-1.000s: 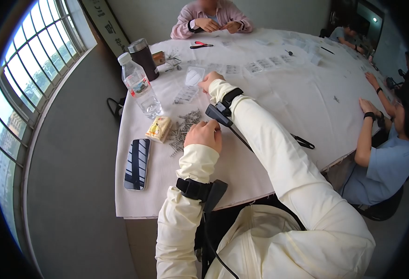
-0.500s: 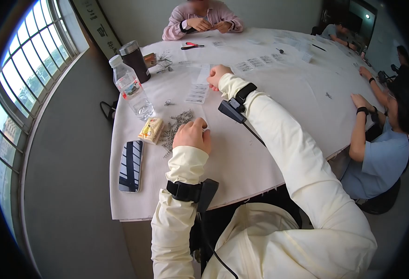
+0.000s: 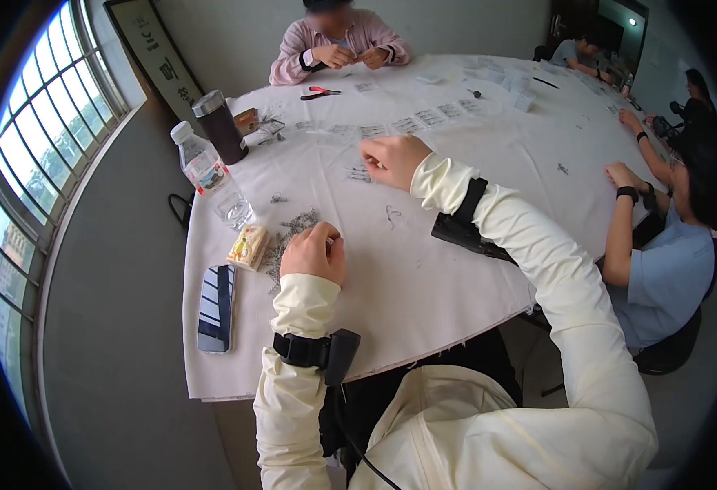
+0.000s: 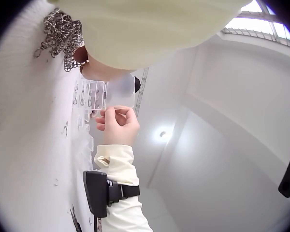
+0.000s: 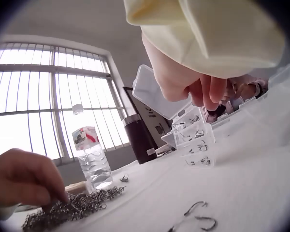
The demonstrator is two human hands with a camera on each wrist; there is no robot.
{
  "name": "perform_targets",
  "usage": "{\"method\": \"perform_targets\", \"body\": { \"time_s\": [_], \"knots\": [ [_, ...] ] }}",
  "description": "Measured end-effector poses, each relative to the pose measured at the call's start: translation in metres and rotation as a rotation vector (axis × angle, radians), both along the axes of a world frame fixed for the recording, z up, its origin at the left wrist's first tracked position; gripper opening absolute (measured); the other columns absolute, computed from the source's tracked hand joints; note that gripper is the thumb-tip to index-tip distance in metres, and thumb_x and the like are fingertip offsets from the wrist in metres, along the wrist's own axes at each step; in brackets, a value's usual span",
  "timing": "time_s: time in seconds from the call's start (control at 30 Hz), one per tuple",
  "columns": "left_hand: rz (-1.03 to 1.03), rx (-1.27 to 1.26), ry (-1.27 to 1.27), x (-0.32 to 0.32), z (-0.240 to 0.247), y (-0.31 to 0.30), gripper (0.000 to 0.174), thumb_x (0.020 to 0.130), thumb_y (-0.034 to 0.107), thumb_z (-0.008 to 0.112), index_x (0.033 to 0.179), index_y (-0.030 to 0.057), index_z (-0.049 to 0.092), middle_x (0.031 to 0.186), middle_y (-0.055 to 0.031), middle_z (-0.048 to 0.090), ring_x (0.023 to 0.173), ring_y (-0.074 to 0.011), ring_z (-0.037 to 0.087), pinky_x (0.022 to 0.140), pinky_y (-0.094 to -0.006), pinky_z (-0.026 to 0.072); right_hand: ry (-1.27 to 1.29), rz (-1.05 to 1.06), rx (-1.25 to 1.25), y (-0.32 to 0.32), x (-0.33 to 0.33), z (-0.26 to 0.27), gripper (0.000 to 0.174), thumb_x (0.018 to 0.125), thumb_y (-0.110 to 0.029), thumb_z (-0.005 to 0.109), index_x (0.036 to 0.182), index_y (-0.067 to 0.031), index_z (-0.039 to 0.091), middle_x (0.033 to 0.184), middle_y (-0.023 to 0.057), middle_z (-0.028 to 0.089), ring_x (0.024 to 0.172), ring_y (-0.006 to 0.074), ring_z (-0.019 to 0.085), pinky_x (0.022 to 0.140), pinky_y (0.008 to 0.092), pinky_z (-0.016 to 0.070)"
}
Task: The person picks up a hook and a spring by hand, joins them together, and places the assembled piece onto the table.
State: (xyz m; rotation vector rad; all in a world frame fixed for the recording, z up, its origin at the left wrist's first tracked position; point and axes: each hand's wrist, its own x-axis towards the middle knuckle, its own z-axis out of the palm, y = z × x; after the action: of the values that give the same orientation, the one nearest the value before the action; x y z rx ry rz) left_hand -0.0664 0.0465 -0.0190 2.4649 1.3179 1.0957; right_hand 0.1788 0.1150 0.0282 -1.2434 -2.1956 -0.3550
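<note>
The left hand [image 3: 313,253] rests at the edge of a pile of small metal pieces [image 3: 275,260], fingers curled down among them; the right wrist view shows its fingertips touching the pile [image 5: 82,205]. The right hand [image 3: 395,159] is over a clear compartment box [image 3: 358,173]. In the left wrist view, thumb and fingers of the right hand [image 4: 118,126] pinch the edge of the box [image 4: 89,92]. The box's lid [image 5: 152,94] stands up, and its compartments [image 5: 195,135] hold hooks. Part of the box is hidden behind the hand in the head view.
Left of the pile are a tissue pack [image 3: 247,247], phone [image 3: 216,309], water bottle [image 3: 215,184] and dark flask [image 3: 222,131]. Loose hooks [image 3: 392,216] lie right of the pile. Red-handled pliers [image 3: 320,93] and more clear boxes [image 3: 423,118] are farther back. Other people sit around the table.
The right hand and the clear box have come nearer to the person and rightward across the table. The left hand has stayed by the pile, while the head view has shifted.
</note>
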Motion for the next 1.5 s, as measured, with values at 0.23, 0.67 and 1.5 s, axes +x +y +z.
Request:
{"method": "perform_targets", "body": {
  "time_s": [0.23,0.67,1.5],
  "knots": [
    [0.012,-0.118,0.007,0.0,0.005,-0.001,0.01,0.083,0.011,0.064,0.09,0.0049,0.062,0.084,-0.0132,0.067,0.083,-0.0357,0.062,0.075,-0.0447,0.0497,-0.252,0.123,0.038,-0.031,-0.008,-0.012,0.014,0.079,-0.013,0.067,0.088,-0.0064,0.057,0.073,0.0091,0.061,0.066,0.0302,0.064,0.059,0.041,0.052],
    [-0.008,-0.054,0.069,-0.003,0.001,-0.003,0.012,0.077,0.008,0.067,0.088,0.0039,0.062,0.081,-0.0094,0.066,0.077,-0.0295,0.064,0.069,-0.0392,0.0509,0.399,-0.387,-0.135,0.0,0.058,0.021,0.015,0.082,-0.02,0.067,0.082,-0.0048,0.066,0.077,0.012,0.071,0.07,0.03,0.069,0.07,0.0392,0.0547],
    [-0.001,-0.085,0.054,-0.002,0.004,-0.002,0.01,0.077,0.006,0.067,0.087,0.0049,0.063,0.077,-0.0105,0.063,0.074,-0.0286,0.063,0.068,-0.0389,0.0499,1.177,-1.436,-0.294,-0.088,0.412,-0.052,0.022,0.083,-0.014,0.068,0.068,0.0011,0.066,0.061,0.0119,0.066,0.048,0.017,0.062,0.044,0.0324,0.0478]
  ]
}}
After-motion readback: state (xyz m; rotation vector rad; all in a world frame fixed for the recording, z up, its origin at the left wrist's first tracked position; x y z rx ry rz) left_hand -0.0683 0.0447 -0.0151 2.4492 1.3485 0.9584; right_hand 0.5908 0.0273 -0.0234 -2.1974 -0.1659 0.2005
